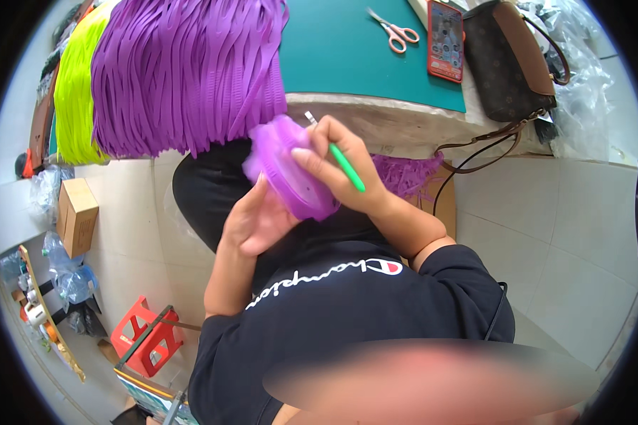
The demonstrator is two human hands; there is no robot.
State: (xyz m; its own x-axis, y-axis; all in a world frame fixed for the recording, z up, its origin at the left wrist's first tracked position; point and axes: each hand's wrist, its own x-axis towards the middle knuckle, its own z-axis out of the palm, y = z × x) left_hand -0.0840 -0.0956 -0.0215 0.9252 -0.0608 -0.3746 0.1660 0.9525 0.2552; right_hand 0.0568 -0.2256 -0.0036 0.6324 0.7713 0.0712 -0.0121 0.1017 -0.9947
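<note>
Purple bundle [290,166] sat gripped in both hands [259,219]; right, apparently pinching a green tool [346,165], risked snagging it.

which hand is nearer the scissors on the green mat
Right. The right hand, holding a green tool, is up near the table edge, below and left of the scissors. The left hand sits lower and further left, under the purple piece.

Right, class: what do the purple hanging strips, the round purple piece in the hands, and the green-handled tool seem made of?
Purple strips: probably soft plastic or rubber, matte; they drape limply. Round purple piece: seemingly the same material, slightly glossy. Green-handled tool: smooth plastic handle, with what looks like a thin metal tip.
</note>
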